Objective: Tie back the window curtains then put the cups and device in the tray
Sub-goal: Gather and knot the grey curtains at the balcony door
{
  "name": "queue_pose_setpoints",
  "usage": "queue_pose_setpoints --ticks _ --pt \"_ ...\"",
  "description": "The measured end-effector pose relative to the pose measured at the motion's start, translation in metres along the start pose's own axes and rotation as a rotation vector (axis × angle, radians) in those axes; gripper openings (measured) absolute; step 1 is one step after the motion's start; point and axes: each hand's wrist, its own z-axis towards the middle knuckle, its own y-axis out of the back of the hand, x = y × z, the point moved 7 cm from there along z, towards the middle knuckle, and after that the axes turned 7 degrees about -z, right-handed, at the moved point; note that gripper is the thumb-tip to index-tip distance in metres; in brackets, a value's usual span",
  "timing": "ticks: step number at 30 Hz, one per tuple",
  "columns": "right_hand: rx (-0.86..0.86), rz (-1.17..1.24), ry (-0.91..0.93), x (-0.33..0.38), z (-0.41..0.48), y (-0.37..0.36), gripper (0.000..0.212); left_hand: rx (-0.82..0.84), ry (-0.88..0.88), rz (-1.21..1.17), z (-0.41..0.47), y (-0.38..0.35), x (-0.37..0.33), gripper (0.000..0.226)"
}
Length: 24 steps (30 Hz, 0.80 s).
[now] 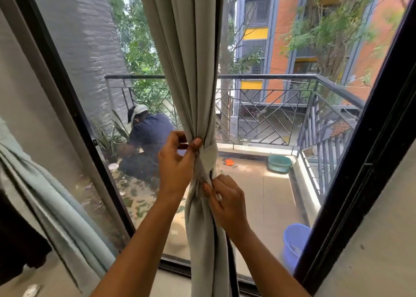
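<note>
The first step looks under way: the grey curtain (184,71) is gathered into a bunch, and a tie-back band (208,156) wraps it just right of the left hand (177,164), whose thumb and curled fingers pinch the folds. The right hand (227,200) pinches the curtain just below that band, so the fastening seems unfinished. Cups, device and tray are out of view, so that part is all still to do. Beyond the fingers, outside the glass, stand a green basin (279,163) and a blue bucket (295,240) (contents not discernible).
</note>
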Motion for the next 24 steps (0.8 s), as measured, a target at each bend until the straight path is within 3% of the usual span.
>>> queue_pose_setpoints --ticks 2,4,7,10,15,18,24 --pt "0.007 0.011 -0.034 -0.002 0.003 0.001 0.034 0.009 0.025 -0.035 0.002 -0.001 0.004 0.023" --pt "0.042 0.034 -0.185 -0.01 0.009 0.002 0.024 0.063 0.076 -0.075 0.005 0.0 0.011 0.03" --pt "0.161 0.074 -0.401 -0.025 0.013 0.0 0.056 0.189 0.171 -0.11 -0.006 0.002 0.028 0.06" --pt "0.42 0.098 -0.302 -0.021 0.027 -0.01 0.061 0.256 0.314 -0.129 -0.023 0.007 0.047 0.088" --pt "0.65 0.099 -0.281 -0.036 0.04 -0.024 0.051 0.218 0.339 -0.103 -0.02 0.024 0.067 0.072" --pt "0.573 0.002 -0.314 -0.047 0.041 -0.038 0.033 0.129 0.249 -0.001 -0.018 0.027 0.073 0.073" --pt "0.336 0.0 -0.347 -0.06 0.031 -0.048 0.031 0.082 0.058 0.191 -0.038 0.019 0.089 0.077"
